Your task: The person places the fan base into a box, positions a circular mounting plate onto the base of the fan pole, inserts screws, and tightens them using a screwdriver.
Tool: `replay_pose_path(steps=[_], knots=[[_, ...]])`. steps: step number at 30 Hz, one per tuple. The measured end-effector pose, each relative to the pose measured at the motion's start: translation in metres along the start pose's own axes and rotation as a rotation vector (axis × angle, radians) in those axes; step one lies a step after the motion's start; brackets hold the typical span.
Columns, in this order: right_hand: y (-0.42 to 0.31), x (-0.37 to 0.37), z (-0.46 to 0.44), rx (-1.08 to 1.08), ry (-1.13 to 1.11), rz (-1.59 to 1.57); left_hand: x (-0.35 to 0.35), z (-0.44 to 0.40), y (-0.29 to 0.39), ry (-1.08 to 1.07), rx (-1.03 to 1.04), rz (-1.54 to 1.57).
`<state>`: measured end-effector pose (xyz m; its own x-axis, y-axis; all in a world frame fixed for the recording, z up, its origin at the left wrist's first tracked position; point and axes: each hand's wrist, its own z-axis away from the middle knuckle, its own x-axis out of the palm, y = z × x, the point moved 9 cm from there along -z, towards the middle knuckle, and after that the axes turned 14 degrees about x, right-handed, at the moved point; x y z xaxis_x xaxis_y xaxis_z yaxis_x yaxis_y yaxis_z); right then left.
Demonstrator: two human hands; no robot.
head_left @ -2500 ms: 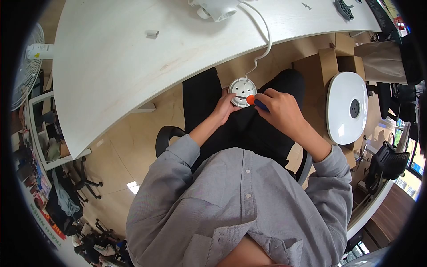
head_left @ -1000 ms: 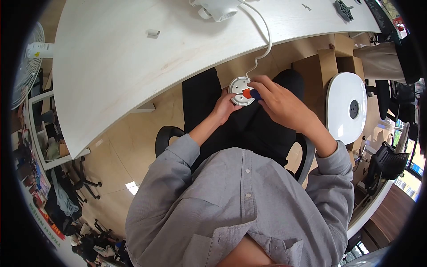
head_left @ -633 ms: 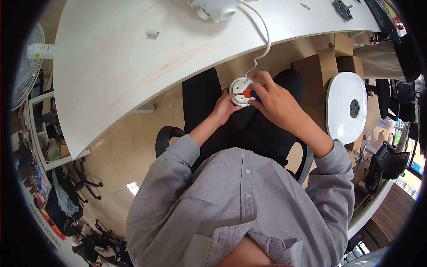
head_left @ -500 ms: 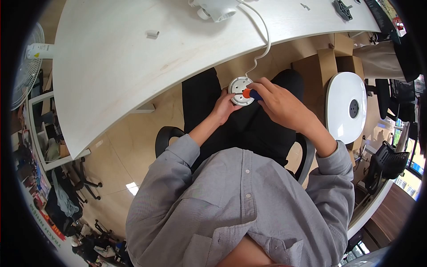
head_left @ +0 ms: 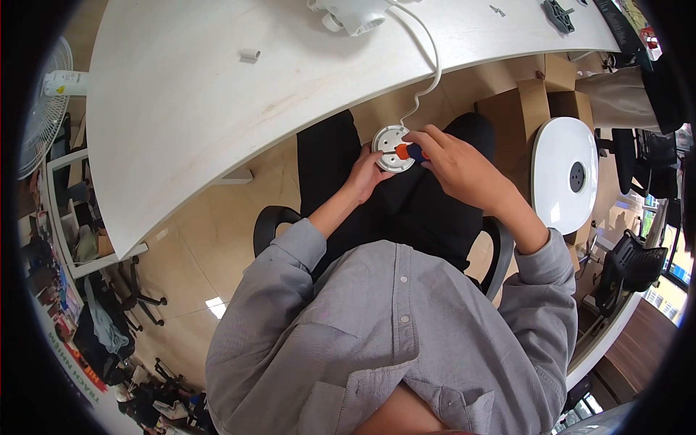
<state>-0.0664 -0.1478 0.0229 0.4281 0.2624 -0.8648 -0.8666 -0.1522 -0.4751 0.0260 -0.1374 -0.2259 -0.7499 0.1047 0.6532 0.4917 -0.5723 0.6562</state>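
A round white plastic part [head_left: 386, 136] with small holes in its face is held above my lap. My left hand [head_left: 367, 174] grips its left edge, thumb at the rim. Fingers of my right hand [head_left: 458, 167] are closed round the handle of an orange and dark blue screwdriver [head_left: 403, 151]. Its shaft lies over the face of the round part and points left; I cannot tell whether the tip sits in a screw. From the part's top a white cable [head_left: 438, 65] runs up to a white appliance body [head_left: 355, 18] on the table.
On the white table [head_left: 196, 109] lie a small white cylinder [head_left: 249, 55], a few small grey pieces [head_left: 497, 11] and a dark grey bracket [head_left: 560, 16]. To my right are a cardboard box [head_left: 507, 116] and a white oval base [head_left: 554, 174]. A fan [head_left: 51, 109] stands at far left.
My right hand has shifted very slightly on the screwdriver's handle. The left hand and the round white part stay in place.
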Motion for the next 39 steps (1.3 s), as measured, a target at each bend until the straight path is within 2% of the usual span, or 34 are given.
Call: replay_pose_path(steps=[4, 7, 10, 13, 16, 19, 22, 25, 28, 31, 34, 37, 39], knots=[[0.011, 0.012, -0.007, 0.287, -0.172, 0.184, 0.002, 0.001, 0.000, -0.015, 0.007, 0.003], [0.019, 0.016, -0.010, 0.376, -0.151, 0.250, 0.003, 0.001, 0.001, -0.002, -0.003, -0.014], [-0.009, -0.005, -0.002, -0.032, 0.153, 0.038, 0.004, 0.002, 0.005, 0.011, 0.002, -0.016], [-0.013, -0.009, 0.001, -0.154, 0.112, -0.037, 0.004, 0.001, 0.004, 0.001, -0.001, -0.012], [-0.005, 0.004, -0.002, -0.055, -0.102, 0.019, 0.004, 0.002, 0.003, -0.023, 0.018, 0.019], [-0.007, 0.009, -0.004, 0.022, -0.063, 0.106, 0.001, 0.001, 0.001, -0.023, 0.017, 0.026], [0.014, 0.014, -0.013, 0.216, 0.009, 0.143, 0.000, 0.001, -0.001, -0.006, 0.008, 0.023], [0.009, 0.006, -0.014, 0.218, 0.053, 0.186, -0.002, 0.000, -0.001, 0.010, 0.014, 0.014], [-0.014, -0.016, -0.007, -0.116, 0.233, -0.043, -0.001, -0.001, -0.002, 0.020, 0.011, -0.002], [-0.012, -0.001, -0.007, -0.189, 0.025, -0.032, -0.002, -0.001, -0.002, 0.018, 0.014, 0.010], [-0.003, 0.004, -0.011, -0.043, -0.072, 0.058, -0.003, -0.001, -0.003, 0.010, 0.006, 0.035], [0.017, 0.015, -0.017, 0.242, -0.082, 0.177, -0.001, 0.001, -0.003, 0.015, -0.005, 0.020], [0.017, 0.012, -0.018, 0.313, -0.049, 0.219, 0.001, 0.001, 0.001, 0.020, 0.000, 0.005]])
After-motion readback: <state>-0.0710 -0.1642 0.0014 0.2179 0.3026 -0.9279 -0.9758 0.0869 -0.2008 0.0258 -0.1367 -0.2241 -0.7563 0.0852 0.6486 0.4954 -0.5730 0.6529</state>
